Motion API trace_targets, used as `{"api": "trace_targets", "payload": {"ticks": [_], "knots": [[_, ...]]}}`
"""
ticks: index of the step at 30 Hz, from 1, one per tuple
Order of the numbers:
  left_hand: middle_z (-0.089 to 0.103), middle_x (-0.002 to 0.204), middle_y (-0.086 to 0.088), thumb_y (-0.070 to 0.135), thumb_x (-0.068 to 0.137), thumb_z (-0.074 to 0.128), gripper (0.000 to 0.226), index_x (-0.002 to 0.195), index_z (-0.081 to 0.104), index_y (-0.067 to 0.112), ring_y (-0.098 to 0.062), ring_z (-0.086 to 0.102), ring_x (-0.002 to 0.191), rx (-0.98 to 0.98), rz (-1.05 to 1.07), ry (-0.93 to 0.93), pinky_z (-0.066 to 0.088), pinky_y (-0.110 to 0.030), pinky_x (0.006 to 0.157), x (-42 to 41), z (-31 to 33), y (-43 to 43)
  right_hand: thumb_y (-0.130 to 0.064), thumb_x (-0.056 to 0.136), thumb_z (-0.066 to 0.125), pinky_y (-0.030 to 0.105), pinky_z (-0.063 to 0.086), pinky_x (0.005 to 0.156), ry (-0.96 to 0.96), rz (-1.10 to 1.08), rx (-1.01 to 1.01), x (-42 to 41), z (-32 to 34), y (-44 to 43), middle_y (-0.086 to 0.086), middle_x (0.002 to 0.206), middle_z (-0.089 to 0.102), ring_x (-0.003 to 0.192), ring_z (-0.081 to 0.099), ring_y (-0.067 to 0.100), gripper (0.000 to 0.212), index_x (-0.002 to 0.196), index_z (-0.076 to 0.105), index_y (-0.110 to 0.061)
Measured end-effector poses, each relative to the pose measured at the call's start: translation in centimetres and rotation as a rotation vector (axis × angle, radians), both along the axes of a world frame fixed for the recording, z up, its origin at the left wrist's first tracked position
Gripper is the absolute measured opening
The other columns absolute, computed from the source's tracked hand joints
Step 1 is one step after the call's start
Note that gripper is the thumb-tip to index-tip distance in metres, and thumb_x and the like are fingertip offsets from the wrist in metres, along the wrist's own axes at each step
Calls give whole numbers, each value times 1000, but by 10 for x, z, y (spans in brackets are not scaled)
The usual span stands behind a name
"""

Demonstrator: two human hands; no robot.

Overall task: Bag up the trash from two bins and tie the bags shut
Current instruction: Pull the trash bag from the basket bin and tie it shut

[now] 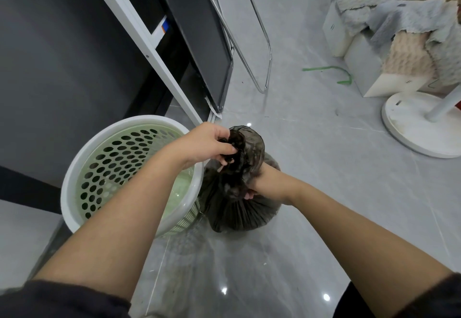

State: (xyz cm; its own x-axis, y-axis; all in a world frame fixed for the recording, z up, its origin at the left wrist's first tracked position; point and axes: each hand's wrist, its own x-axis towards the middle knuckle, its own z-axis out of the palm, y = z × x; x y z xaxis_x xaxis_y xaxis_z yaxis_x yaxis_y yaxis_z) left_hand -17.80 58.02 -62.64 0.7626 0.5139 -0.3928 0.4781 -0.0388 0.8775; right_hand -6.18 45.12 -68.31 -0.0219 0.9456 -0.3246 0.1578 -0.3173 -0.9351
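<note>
Dark trash bag (232, 215) on floor (311, 168), just beside green bin (69, 175).
L hand (207, 143) pinching bunched bag top; R hand (260, 180) curled round neck below, partly hidden. Fan base (409, 128), white boxes (361, 68) well apart.

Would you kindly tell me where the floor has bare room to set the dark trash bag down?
Bare tile lies right of the trash bag, up to the round white base, and on the bag's near side. It is crowded left, where the green bin stands beside the bag, and far right around the cloth-draped boxes.
</note>
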Motion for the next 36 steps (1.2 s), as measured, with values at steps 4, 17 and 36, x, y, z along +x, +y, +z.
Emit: {"api": "trace_targets", "payload": {"ticks": [4,17,36], "knots": [[70,98,-20,-5,84,61,16,98,68,0,-23,65,86,-15,87,-33,55,-33,84,1,-13,-2,-7,99,36,22,29,50,202,-47,-117,-4,-4,2,-5,52,49,46,39,9,30,71,43,-14],[61,102,7,48,75,71,59,124,45,29,-15,66,78,290,-92,139,51,-28,70,-21,-24,-8,-21,97,38,20,13,41,130,-299,-407,7,-4,5,-6,45,27,39,23,10,24,74,38,-22],[60,82,9,10,86,64,13,85,55,20,-17,60,54,338,-154,105,46,-24,55,-4,-32,-15,-46,89,39,30,45,92,-617,205,-112,24,-16,-7,1,99,64,98,56,19,27,87,57,-27]]}}
